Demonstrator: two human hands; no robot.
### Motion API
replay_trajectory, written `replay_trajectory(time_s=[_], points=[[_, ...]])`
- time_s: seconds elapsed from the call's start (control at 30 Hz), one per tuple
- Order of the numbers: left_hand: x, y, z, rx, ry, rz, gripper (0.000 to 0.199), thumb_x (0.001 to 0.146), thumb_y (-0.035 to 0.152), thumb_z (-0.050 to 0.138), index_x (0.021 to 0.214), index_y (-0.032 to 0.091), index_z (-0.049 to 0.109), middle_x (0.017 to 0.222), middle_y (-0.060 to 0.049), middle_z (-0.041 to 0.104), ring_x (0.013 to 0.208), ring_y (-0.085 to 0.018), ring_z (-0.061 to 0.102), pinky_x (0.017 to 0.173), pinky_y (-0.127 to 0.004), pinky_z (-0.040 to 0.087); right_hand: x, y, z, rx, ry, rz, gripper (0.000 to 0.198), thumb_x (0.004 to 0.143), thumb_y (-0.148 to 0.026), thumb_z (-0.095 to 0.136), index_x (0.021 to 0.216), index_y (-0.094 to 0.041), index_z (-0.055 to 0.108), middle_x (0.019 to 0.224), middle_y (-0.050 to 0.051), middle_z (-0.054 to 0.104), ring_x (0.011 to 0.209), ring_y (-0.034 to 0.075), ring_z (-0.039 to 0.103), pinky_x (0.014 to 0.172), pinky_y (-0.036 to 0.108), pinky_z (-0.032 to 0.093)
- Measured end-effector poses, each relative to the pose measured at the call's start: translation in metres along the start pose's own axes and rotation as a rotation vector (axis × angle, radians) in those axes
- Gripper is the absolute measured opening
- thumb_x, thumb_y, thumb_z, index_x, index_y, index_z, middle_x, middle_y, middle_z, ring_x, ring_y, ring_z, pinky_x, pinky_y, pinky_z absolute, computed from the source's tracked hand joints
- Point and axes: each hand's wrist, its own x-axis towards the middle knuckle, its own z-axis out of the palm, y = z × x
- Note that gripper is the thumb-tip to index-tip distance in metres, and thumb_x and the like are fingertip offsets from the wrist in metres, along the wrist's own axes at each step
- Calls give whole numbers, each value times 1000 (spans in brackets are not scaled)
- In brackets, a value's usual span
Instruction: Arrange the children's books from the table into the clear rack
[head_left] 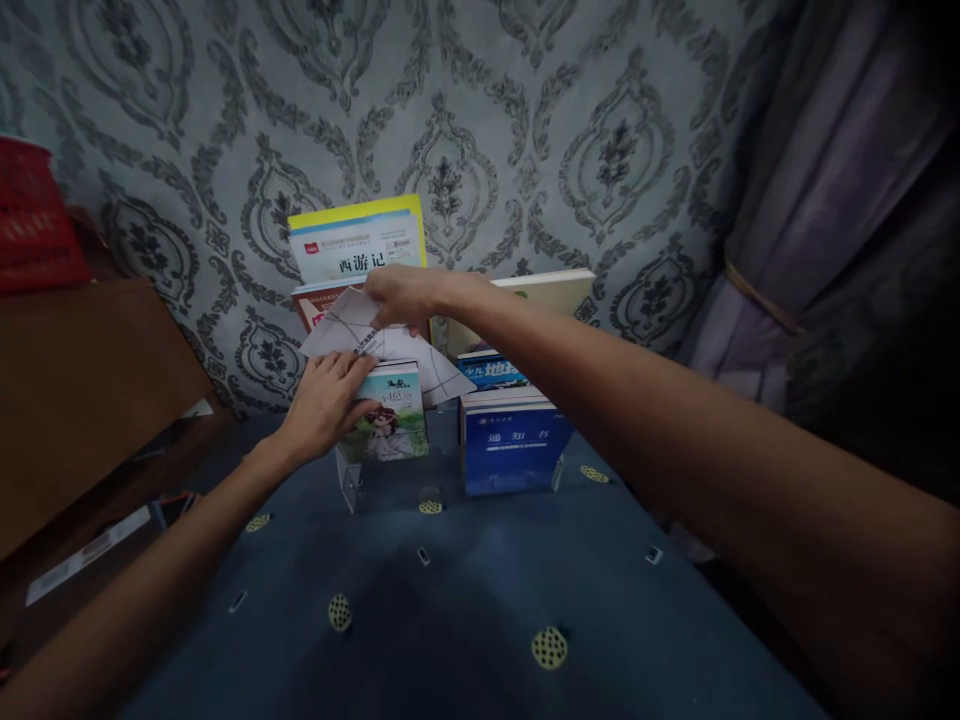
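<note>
In the head view, my right hand (pixel 401 293) grips the upper edge of a white booklet (pixel 442 375), which is tilted among the standing books. My left hand (pixel 322 402) is closed at the upper left of a small book with a green illustrated cover (pixel 397 430), thumb across its front. Its fingers reach up to the white booklet's lower edge. Behind the booklet stand a reddish-brown book (pixel 306 305) and a white book with a yellow-edged one behind it (pixel 319 258). A white bookend (pixel 349 483) shows below the green book.
To the right stand a dark blue book (pixel 514 455), a lighter blue book (pixel 480 372) and a cream one (pixel 559 287). A blue patterned cloth (pixel 442 620) covers the surface. Cardboard box (pixel 97 390) and red container (pixel 37 220) are left; a purple curtain (pixel 757 250) hangs right.
</note>
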Motion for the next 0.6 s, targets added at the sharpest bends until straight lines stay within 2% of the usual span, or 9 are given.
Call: replay_trajectory(time_s=[0.1, 0.23, 0.43, 0.53, 0.6], points=[[0, 0, -1, 14, -9, 3, 42, 91, 40, 53, 127, 18, 52, 114, -15, 61, 103, -33, 54, 86, -43, 40, 11, -6, 8, -10, -56, 29, 11, 76, -3, 65, 80, -13, 64, 72, 4, 65, 59, 19, 65, 52, 31, 52], [0, 0, -2, 36, -9, 11, 43, 92, 38, 54, 129, 17, 51, 114, -15, 61, 103, -33, 54, 88, -43, 39, 15, -13, 15, -35, -84, 24, 11, 75, -3, 66, 73, -14, 63, 64, 1, 64, 53, 16, 63, 50, 28, 50], [0, 2, -4, 43, -19, 18, 44, 91, 37, 55, 128, 14, 51, 112, -17, 61, 103, -34, 55, 85, -43, 40, 12, -10, 20, 10, -58, -36, 12, 74, -3, 68, 67, -13, 63, 61, 0, 62, 53, 13, 60, 49, 24, 47], [0, 2, -6, 51, -28, 21, 43, 92, 38, 55, 126, 12, 51, 112, -17, 60, 102, -34, 54, 84, -43, 40, 11, -3, 27, 104, -3, -62, 6, 78, -8, 68, 74, -12, 67, 66, 1, 65, 58, 14, 61, 51, 24, 47], [0, 3, -6, 59, -33, 19, 42, 92, 38, 54, 125, 12, 51, 111, -17, 60, 102, -34, 54, 84, -44, 40, 10, 1, 33, 118, 38, -74, 2, 79, -11, 67, 80, -11, 69, 70, 2, 68, 67, 16, 64, 57, 23, 49]])
